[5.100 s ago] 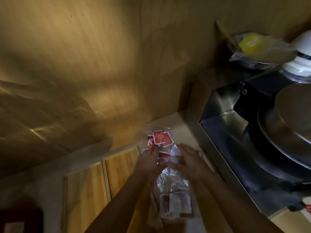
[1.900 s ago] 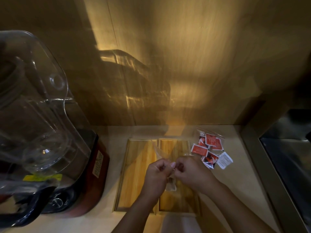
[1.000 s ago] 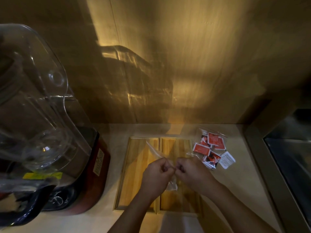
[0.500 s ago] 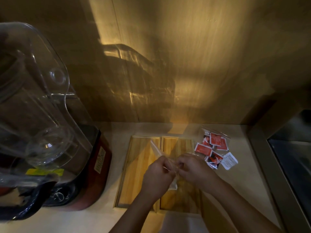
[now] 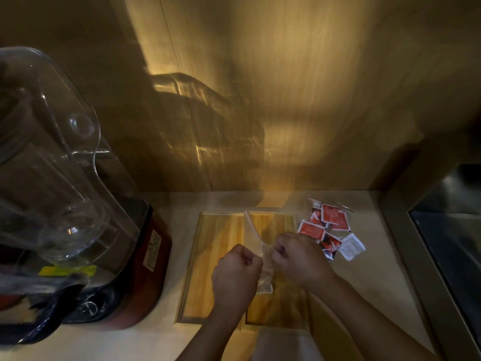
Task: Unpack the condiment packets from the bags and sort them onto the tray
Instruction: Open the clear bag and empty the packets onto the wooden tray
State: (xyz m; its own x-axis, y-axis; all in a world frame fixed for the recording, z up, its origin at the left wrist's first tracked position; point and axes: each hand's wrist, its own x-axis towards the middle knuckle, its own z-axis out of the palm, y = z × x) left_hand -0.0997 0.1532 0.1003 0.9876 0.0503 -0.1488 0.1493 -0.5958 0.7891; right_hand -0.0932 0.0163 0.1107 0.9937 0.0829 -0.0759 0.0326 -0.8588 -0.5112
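I have both hands fisted over the wooden tray [image 5: 208,256], which has 2 compartments side by side; my left hand [image 5: 238,272] and right hand [image 5: 299,259] each pinch 1 lip of a small clear bag [image 5: 264,277], knuckles nearly touching, the bag hanging between them above the divider; a loose clear flap rises from the pinch toward the back of the tray; what the bag holds I cannot tell, the film is dim and blurred; the second bag [image 5: 328,225], with its red packets [image 5: 334,221] and 1 white packet [image 5: 351,247], lies on the counter [image 5: 369,282] just beside the tray's right edge, partly behind my right hand; both compartments look bare, so I judge the sorting not yet begun

Risks as I see them: if I pull the lips apart too sharply the film may tear or burst open, and the contents could scatter across both compartments or off onto the counter; my right wrist sits close to the second bag, so a wide outward pull could knock it toward the metal edge [image 5: 406,256] at right; the blender [image 5: 78,204] stands near the tray's left side, and my left elbow swinging out could bump it; the light is poor, so I may misjudge which lip I hold
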